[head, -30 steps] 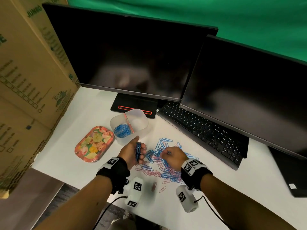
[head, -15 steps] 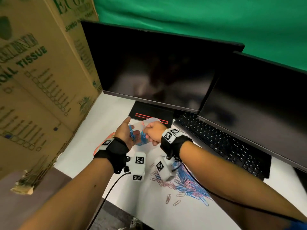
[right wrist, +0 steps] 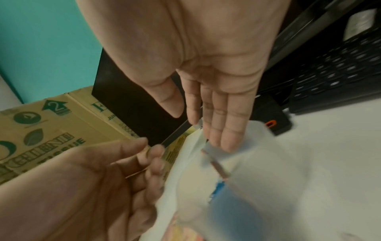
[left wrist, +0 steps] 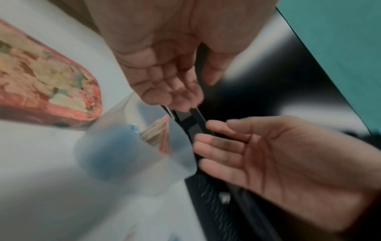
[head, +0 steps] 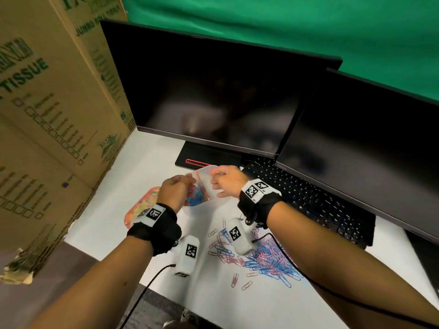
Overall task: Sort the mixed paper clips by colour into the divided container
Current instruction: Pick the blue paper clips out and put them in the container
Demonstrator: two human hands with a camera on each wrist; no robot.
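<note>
Both hands are up at the far side of the desk [head: 237,305], over the clear divided container [head: 206,172]. The left hand [head: 175,189] sits above its left side, fingers loosely curled, and in the wrist views nothing shows between them. The right hand [head: 226,180] hovers at the container's right edge, palm flat, fingers straight and together, holding nothing. Down inside, a heap of blue paper clips [head: 196,198] fills the left compartment, right under the left hand; a thin reddish divider [right wrist: 215,164] runs beside it. The mixed pile of blue and pink paper clips [head: 263,260] lies nearer on the desk, well apart from both hands, below the right wrist. A flowered tray [head: 142,210] sits just left of the container, a keyboard [head: 308,200] to the right.
</note>
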